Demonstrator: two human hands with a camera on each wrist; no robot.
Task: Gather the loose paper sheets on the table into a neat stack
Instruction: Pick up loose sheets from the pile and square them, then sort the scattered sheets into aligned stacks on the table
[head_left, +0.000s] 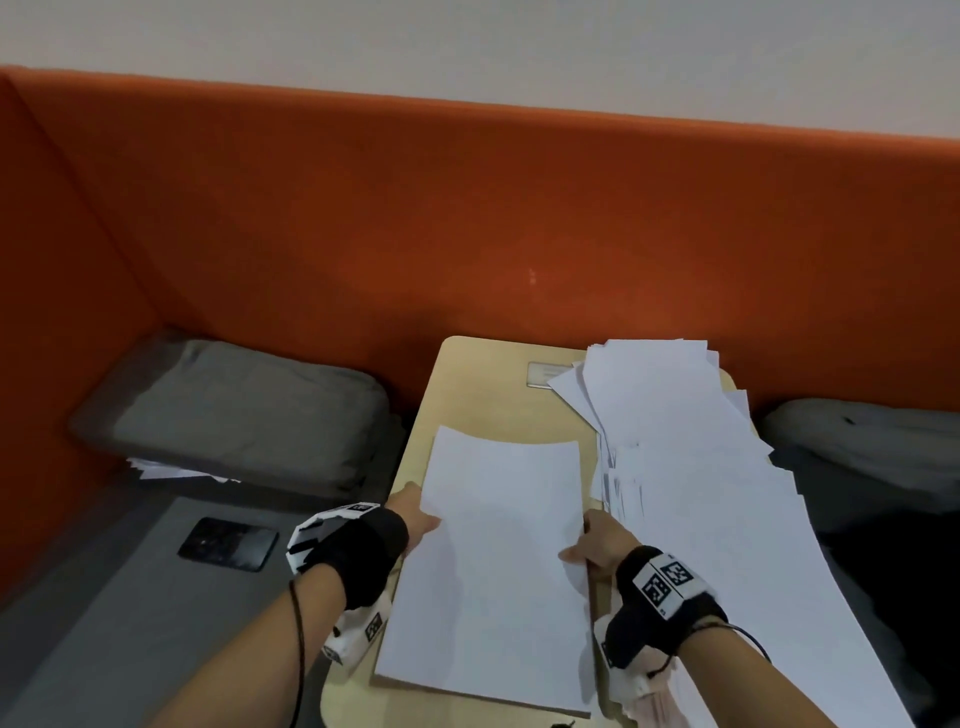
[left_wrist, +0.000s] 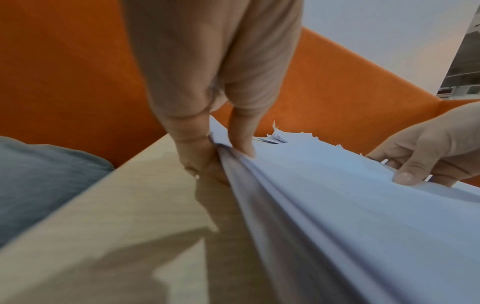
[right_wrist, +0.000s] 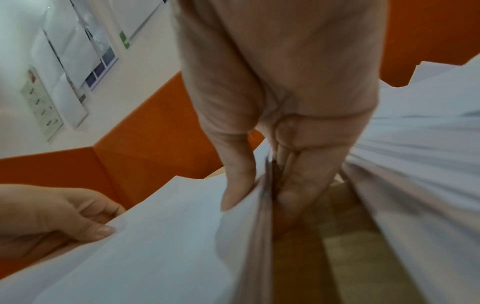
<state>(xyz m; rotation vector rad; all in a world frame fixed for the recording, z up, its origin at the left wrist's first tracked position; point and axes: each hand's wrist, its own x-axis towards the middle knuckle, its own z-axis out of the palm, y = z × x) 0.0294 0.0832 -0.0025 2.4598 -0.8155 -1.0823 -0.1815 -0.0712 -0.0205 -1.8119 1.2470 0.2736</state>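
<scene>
A stack of white paper sheets (head_left: 493, 561) lies on the small light wooden table (head_left: 488, 395), its far end curling up. My left hand (head_left: 415, 514) pinches the stack's left edge (left_wrist: 298, 195), thumb on top and fingers underneath. At the right edge (right_wrist: 155, 236) my right hand (head_left: 597, 545) pinches the same stack, thumb (right_wrist: 239, 181) on top. A messy spread of loose white sheets (head_left: 691, 447) covers the table's right side and hangs over its edge, just right of my right hand.
An orange upholstered booth wall (head_left: 467, 223) surrounds the table. A grey cushion (head_left: 244, 410) lies at the left with some sheets (head_left: 171, 470) tucked under it, and a dark phone (head_left: 228, 543) rests on the grey seat. Another grey cushion (head_left: 872, 436) sits at the right.
</scene>
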